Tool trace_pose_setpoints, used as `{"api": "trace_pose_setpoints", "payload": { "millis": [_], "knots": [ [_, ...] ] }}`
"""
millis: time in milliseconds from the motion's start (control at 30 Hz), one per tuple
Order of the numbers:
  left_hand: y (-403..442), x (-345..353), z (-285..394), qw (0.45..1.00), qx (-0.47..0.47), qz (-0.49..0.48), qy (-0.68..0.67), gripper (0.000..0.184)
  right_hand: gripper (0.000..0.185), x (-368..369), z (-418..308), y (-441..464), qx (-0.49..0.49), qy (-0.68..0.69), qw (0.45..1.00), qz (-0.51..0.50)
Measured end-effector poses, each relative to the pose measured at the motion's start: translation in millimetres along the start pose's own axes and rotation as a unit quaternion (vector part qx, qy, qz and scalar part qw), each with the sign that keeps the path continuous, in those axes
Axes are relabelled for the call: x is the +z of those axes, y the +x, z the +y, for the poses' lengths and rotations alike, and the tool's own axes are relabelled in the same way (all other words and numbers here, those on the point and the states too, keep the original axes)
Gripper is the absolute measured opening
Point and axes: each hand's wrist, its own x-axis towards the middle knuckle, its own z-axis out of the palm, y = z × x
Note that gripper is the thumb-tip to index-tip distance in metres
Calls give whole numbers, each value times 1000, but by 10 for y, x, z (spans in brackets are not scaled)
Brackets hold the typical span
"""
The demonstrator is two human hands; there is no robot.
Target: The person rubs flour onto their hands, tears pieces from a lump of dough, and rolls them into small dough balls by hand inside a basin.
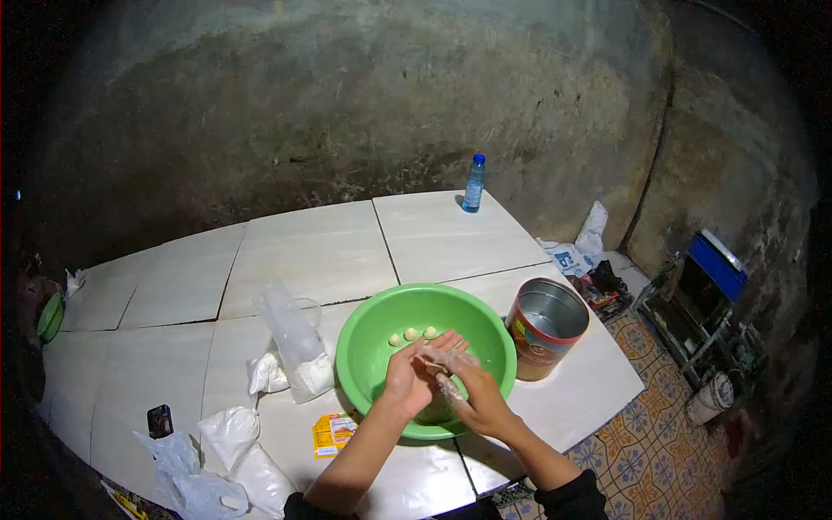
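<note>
Over a green plastic basin, my left hand is turned palm up with its fingers stretched forward. My right hand lies across that palm, fingers bent, with pale dough smeared on them. Whatever sits between the palms is mostly hidden. Small round dough balls rest inside the basin, just beyond my fingertips.
Right of the basin stands a large open tin. To the left are a clear plastic bag of white powder, filled white bags, a yellow packet and a phone. A blue-capped bottle stands near the table's far edge.
</note>
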Motion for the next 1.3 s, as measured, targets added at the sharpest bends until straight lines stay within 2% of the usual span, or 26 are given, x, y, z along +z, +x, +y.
{"api": "trace_pose_setpoints", "payload": {
  "millis": [33, 100, 167, 200, 267, 367, 400, 433, 500, 567, 633, 667, 767, 833, 867, 900, 933, 1000, 1067, 1100, 1133, 1167, 1200, 1233, 1267, 1300],
  "knots": [
    [-11, -3, 5, 999, 0, 44, 12, 46, 41, -1, 15, -4, 5, -16, 1000, 10],
    [1, -138, 12, 1000, -6, 25, -4, 40, 44, -114, 59, 46, 26, -52, 998, -20],
    [-17, -126, -19, 1000, 18, 23, -9, 42, 53, -99, 193, 51, 45, 14, 996, -82],
    [-27, -114, -21, 1000, 15, 6, -22, 52, 53, -48, 243, 41, 46, 13, 996, -81],
    [-35, -87, -22, 998, 8, -28, -51, 73, 66, 101, 281, 39, 36, -29, 986, -157],
    [-54, -58, -31, 997, 21, -12, -70, 83, 75, 146, 95, 66, 3, -105, 980, -169],
    [-11, -155, -15, 997, 20, -37, -62, 91, 78, 134, 28, 73, -4, -100, 976, -195],
    [-26, -164, 23, 997, 22, -36, -63, 91, 78, 117, -27, 55, -5, -100, 975, -196],
    [-54, -142, 127, 987, 47, -98, -122, 98, 81, 88, -90, 1, -75, -73, 961, -255],
    [-78, -68, 191, 986, 47, -116, -109, 102, 82, 20, -57, 60, -46, -136, 960, -241],
    [-114, 48, 161, 990, -11, -133, -43, 105, 82, -81, 54, 160, -42, -184, 967, -173],
    [-155, 35, 172, 984, -80, -154, 42, 103, 83, -99, 105, 223, -35, -191, 969, -155],
    [-110, 111, -98, 985, -109, -124, -40, 97, 82, -60, 13, 324, -55, -175, 977, -107],
    [-88, 114, -104, 991, -74, -108, -3, 100, 86, 87, -140, 200, -15, -213, 952, -221],
    [-21, -64, -114, 978, -80, -178, -80, 101, 88, 123, -170, 175, 4, -231, 933, -276],
    [4, -174, -97, 953, -86, -245, -156, 102, 80, 146, -98, 190, -149, -150, 956, -205],
    [-80, -26, 27, 978, -69, -159, -116, 104, 81, 156, 10, 152, -123, -193, 953, -199],
    [-128, 36, 129, 980, -77, -169, -72, 104, 84, 53, 109, 135, -47, -242, 957, -156],
    [-101, 57, 90, 981, -103, -163, -8, 102, 84, -60, 201, 232, -23, -238, 964, -113],
    [-110, 111, 20, 979, -128, -147, -53, 94, 84, -114, 231, 284, 1, -235, 970, -70],
    [-27, -27, -113, 936, -162, -258, -175, 89, 82, -125, 190, 361, -11, -249, 966, -64],
    [-62, 122, -128, 866, -188, -360, -292, 84, 82, -81, 151, 372, -12, -250, 966, -66],
    [-217, 276, -126, 988, -112, -101, -19, 79, 82, -8, 112, 381, -39, -212, 973, -86],
    [8, -23, -219, 985, -118, -123, -26, 86, 82, 79, 65, 381, -66, -175, 977, -105],
    [125, -249, -258, 951, -124, -266, -99, 90, 81, 181, -14, 329, -84, -146, 975, -144],
    [173, -370, -251, 890, -128, -403, -169, 94, 81, 233, -24, 252, -85, -146, 975, -144]
  ]
}}
